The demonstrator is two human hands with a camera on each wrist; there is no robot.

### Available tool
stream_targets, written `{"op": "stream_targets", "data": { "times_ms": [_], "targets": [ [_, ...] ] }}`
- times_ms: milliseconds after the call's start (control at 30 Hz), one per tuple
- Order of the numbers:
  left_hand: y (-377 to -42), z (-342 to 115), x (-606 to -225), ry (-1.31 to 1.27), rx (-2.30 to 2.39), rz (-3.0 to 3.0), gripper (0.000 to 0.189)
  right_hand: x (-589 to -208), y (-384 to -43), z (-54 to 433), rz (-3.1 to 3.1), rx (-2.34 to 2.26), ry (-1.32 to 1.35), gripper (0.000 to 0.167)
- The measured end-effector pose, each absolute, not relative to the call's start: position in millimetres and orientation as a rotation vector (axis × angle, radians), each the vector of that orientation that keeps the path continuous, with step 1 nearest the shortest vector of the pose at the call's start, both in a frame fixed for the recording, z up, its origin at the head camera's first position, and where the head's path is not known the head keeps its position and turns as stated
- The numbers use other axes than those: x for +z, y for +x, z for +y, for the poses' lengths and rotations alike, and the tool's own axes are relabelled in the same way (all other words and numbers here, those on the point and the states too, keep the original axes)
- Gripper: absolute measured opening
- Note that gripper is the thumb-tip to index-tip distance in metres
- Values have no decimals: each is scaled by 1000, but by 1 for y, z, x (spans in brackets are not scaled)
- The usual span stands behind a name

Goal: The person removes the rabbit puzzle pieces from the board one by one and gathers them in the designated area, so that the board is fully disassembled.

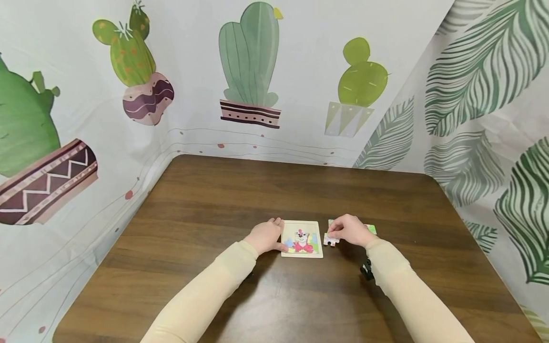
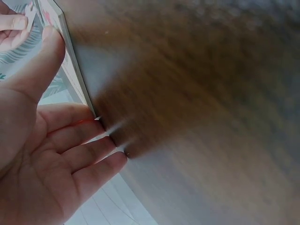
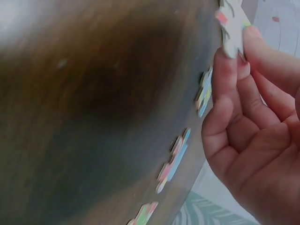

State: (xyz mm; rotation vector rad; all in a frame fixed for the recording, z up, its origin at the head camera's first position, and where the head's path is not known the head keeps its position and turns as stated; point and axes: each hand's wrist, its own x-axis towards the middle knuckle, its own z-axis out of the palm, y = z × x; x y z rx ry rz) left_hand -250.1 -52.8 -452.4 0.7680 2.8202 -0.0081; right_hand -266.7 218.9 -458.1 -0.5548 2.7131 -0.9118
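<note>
A square wooden puzzle tray [image 1: 300,226] lies on the table, with an assembled animal picture in pink and white in its lower part. My left hand [image 1: 264,236] rests along its left edge. In the left wrist view the fingers of that hand [image 2: 51,140] are straight, and its thumb lies against the tray's side [image 2: 77,77]. To the tray's right, my right hand [image 1: 352,228] pinches a mostly white puzzle piece [image 1: 329,240]. The right wrist view shows this piece [image 3: 231,33] between thumb and fingertips, a red patch on it.
Several loose puzzle pieces lie on the table beyond and under my right hand, among them a green one [image 1: 371,229]. In the right wrist view they include a blue-yellow piece [image 3: 205,91] and a pink-blue piece [image 3: 173,161]. A cactus-print cloth [image 1: 309,85] hangs behind the table.
</note>
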Motion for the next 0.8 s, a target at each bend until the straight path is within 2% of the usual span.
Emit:
{"op": "stream_targets", "data": {
  "times_ms": [800],
  "targets": [
    [-249,-52,-454,763,-47,2839,87,-463,-261,220,2869,-742,-437,10]
  ]
}}
